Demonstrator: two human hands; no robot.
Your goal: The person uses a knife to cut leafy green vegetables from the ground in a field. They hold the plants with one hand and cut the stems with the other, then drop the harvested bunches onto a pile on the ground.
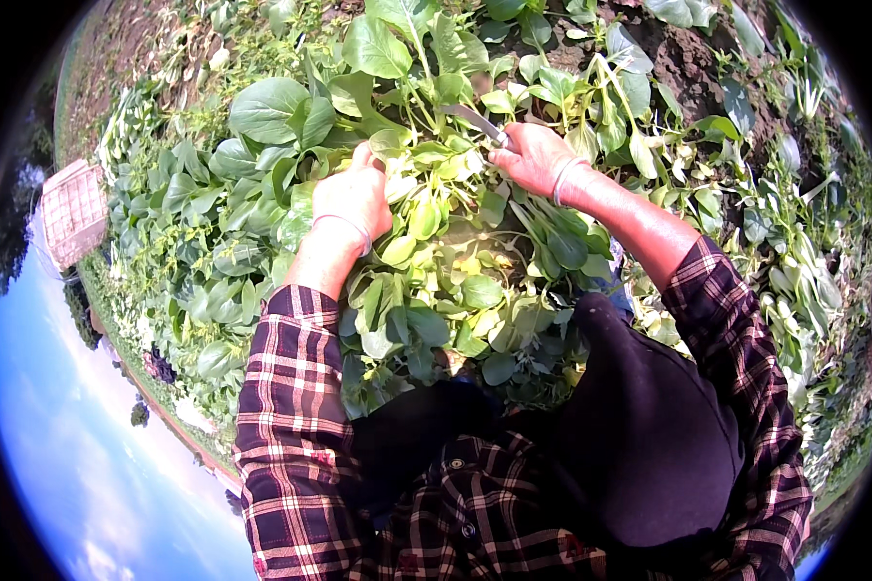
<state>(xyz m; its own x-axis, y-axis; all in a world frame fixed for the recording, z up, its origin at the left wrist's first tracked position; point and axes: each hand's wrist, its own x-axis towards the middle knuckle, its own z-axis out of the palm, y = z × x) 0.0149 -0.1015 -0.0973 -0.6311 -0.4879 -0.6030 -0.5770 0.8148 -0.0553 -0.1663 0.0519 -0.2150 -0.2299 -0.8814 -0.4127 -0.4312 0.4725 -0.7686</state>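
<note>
My right hand (534, 156) is closed around the handle of a knife (476, 120). Its curved metal blade points left, at the lower stems of a leafy green plant (407, 109) that resembles choy sum or pak choi. On the left side of that plant, my left hand (352, 192) has its fingers curled in among the stems, gripping them; leaves hide the fingertips. Small yellow-green leaves (425, 214) spread over the ground between my hands. Below my right hand lies a bunch of darker greens (563, 240), its pale stems towards the knife side.
Dense leafy greens (211, 181) grow to the left. More pulled or cut greens (799, 283) lie along the right. Bare brown soil (683, 65) shows at upper right. A pale plastic crate (74, 212) stands at the far left edge. My dark-clad knee (647, 436) juts up at lower right.
</note>
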